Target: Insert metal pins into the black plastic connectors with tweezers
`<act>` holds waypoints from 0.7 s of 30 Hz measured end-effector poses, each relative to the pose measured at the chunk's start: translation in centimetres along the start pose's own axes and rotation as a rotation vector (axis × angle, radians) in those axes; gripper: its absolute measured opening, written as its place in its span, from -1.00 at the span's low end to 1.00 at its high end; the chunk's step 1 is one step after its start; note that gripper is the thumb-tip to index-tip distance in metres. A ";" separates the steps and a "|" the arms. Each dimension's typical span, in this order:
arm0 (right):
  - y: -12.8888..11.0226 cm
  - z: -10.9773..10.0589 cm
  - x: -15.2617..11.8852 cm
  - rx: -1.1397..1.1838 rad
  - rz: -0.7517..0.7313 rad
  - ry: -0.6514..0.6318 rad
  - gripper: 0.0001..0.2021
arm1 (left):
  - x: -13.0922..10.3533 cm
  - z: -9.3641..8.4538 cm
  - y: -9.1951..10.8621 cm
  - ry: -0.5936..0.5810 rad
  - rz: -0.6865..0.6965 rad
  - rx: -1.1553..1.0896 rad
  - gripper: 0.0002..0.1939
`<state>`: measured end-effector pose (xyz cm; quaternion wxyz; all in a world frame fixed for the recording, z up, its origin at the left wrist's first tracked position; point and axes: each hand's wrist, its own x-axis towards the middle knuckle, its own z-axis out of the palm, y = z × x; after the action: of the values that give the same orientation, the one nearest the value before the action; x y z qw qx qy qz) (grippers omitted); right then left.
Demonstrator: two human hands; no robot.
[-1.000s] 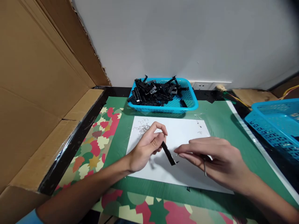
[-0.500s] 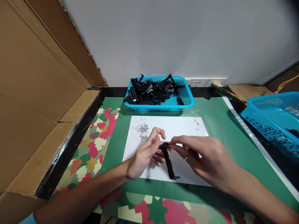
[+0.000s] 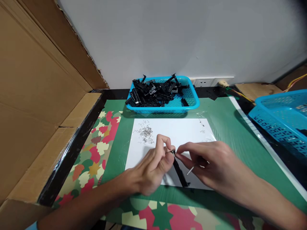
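Left hand [image 3: 153, 171] pinching upper end of black strip [image 3: 179, 173], which slants downward in the gap between both hands; right hand [image 3: 213, 163] gripping pale rod [image 3: 190, 170], fingertips at that same strip end; thin wires [image 3: 146, 132] heaped beyond left hand, blue basket [image 3: 163, 110] of black parts [image 3: 155, 93] farther out past both

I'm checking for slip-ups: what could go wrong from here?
The black part could slip, as its lower end juts free of the left hand. The thin metal rod in the right hand, close by, might scratch it. The small wire-like pieces lie loose on the white sheet, so a bump could scatter them.
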<state>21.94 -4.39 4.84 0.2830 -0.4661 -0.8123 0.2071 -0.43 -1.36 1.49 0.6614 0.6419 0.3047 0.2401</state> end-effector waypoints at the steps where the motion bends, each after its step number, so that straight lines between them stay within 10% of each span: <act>1: 0.0 -0.1 0.1 0.050 0.035 -0.015 -0.82 | -0.1 0.0 0.2 -0.009 0.026 0.081 -0.55; 8: -0.1 -0.3 0.4 0.250 0.185 -0.050 -0.75 | -0.4 -0.2 0.8 -0.020 0.034 0.152 -0.58; 21: -0.7 2.1 0.5 0.440 0.010 0.256 -0.92 | 0.3 1.0 0.0 -0.006 0.005 -0.533 -0.66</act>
<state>19.90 -4.49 3.77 0.4770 -0.4197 -0.7031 0.3194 0.52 -1.87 1.43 0.8074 0.4465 0.2269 0.3117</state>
